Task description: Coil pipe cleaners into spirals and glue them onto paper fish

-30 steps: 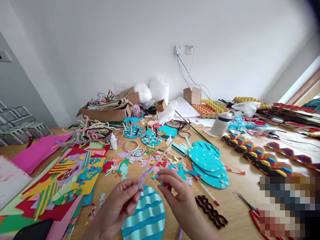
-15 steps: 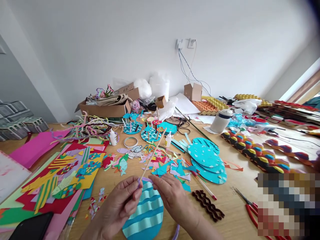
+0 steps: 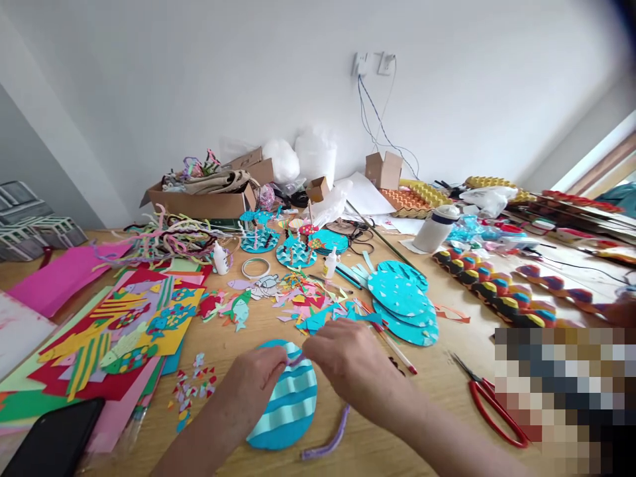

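Note:
My left hand [image 3: 256, 381] is closed, its fingertips pinching one end of a purple pipe cleaner [image 3: 332, 442] above a blue disc [image 3: 288, 411] with wavy light-blue strips. To its right, my right hand [image 3: 342, 358] is closed on the same pipe cleaner, a short stretch of which shows between the hands. The far end of the pipe cleaner hangs below my right hand and curves over the wooden table. The thin wooden stick is hidden from view.
Paper fish on coloured sheets [image 3: 124, 318] and a black phone [image 3: 54, 437] lie left. Beyond the hands are paper scraps, glue bottles [image 3: 329, 264] and blue discs [image 3: 397, 291]. Red-handled scissors [image 3: 497, 411] and painted egg-carton strips [image 3: 487, 285] lie right.
The stick that stood up from my left hand no longer shows. Both hands have turned palm-down over the disc, and more of the purple pipe cleaner's tail is visible. The view has shifted.

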`<state>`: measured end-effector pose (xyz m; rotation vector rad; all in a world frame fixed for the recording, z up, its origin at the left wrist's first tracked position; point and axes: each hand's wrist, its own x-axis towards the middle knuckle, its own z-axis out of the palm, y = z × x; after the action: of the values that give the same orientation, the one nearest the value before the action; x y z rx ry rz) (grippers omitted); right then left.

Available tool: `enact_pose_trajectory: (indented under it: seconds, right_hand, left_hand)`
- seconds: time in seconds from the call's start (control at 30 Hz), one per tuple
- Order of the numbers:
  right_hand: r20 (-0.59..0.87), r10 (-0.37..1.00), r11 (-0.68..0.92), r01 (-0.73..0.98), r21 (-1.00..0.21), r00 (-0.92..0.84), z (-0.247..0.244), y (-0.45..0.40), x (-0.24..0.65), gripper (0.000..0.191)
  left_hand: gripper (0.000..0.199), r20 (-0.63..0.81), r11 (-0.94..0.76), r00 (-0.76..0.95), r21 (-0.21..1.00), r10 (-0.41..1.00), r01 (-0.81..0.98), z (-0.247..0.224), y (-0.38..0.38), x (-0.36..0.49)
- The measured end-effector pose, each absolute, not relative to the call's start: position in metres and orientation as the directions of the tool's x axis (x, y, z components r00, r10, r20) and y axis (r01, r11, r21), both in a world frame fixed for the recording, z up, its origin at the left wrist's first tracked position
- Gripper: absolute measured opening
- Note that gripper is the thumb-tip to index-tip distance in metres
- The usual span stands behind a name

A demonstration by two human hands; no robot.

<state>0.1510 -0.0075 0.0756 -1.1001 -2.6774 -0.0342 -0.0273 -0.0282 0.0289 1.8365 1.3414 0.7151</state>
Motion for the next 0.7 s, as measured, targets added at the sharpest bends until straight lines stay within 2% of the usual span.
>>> enact_pose_trajectory:
  seconds: [0.07,0.13,0.2,0.3,0.37,0.43,0.53,0.7]
  right_hand:
    - [0.180,0.767,0.639,0.760,-0.119,-0.616,0.084,0.002,0.155,0.018]
    - [0.138,0.831,0.555,0.819,-0.145,-0.538,0.091,0.008,0.159,0.016]
    - [0.200,0.856,0.511,0.840,-0.180,-0.477,0.096,0.006,0.163,0.016]
    - [0.448,0.736,0.651,0.711,-0.265,-0.507,0.100,-0.009,0.165,0.017]
    - [0.534,0.587,0.791,0.573,-0.216,-0.609,0.099,-0.018,0.163,0.019]
    - [0.527,0.472,0.862,0.496,-0.106,-0.707,0.098,-0.022,0.160,0.022]
    - [0.469,0.391,0.895,0.446,0.007,-0.792,0.095,-0.018,0.152,0.022]
    - [0.402,0.377,0.914,0.406,-0.012,-0.834,0.089,-0.006,0.144,0.018]
  left_hand:
    - [0.017,-0.026,-0.186,0.354,0.814,0.935,0.550,0.029,-0.032,-0.030]
    - [0.016,-0.122,-0.080,0.347,0.854,0.930,0.514,0.029,-0.035,-0.034]
    - [0.016,-0.197,0.060,0.280,0.900,0.940,0.431,0.029,-0.036,-0.038]
    - [0.023,-0.268,0.220,0.248,0.953,0.931,0.206,0.029,-0.033,-0.044]
    - [0.028,-0.313,0.314,0.273,0.949,0.910,0.041,0.029,-0.031,-0.047]
    - [0.029,-0.341,0.379,0.303,0.923,0.890,-0.073,0.028,-0.029,-0.047]
    - [0.028,-0.341,0.403,0.337,0.905,0.878,-0.134,0.026,-0.030,-0.044]
    - [0.030,-0.365,0.414,0.329,0.906,0.871,-0.091,0.025,-0.032,-0.035]
